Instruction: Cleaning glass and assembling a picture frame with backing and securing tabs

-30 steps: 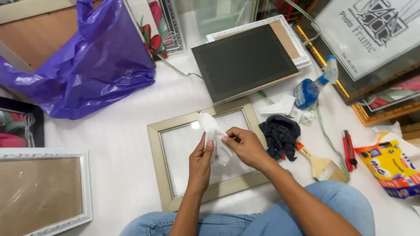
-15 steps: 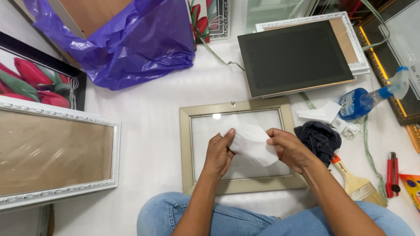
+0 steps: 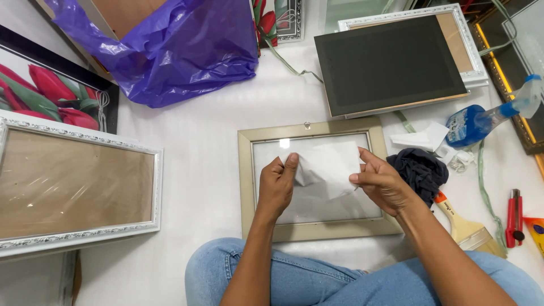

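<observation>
A white paper tissue [image 3: 326,167] is stretched between both hands above a beige picture frame [image 3: 245,187] with a glass pane, which lies flat on the white surface in front of my knees. My left hand [image 3: 276,184] pinches the tissue's left edge with thumb and fingers. My right hand [image 3: 382,181] pinches its right edge. The tissue hangs just over the glass.
A dark crumpled cloth [image 3: 419,170], a blue spray bottle [image 3: 481,119], a paintbrush [image 3: 467,226] and a red cutter [image 3: 514,218] lie to the right. A dark-backed frame [image 3: 391,65] lies behind, a purple plastic bag [image 3: 170,45] at upper left, a white ornate frame [image 3: 79,190] at left.
The view has shifted so the scene sits further right. My hands have drawn apart and spread the crumpled tissue out flat between them.
</observation>
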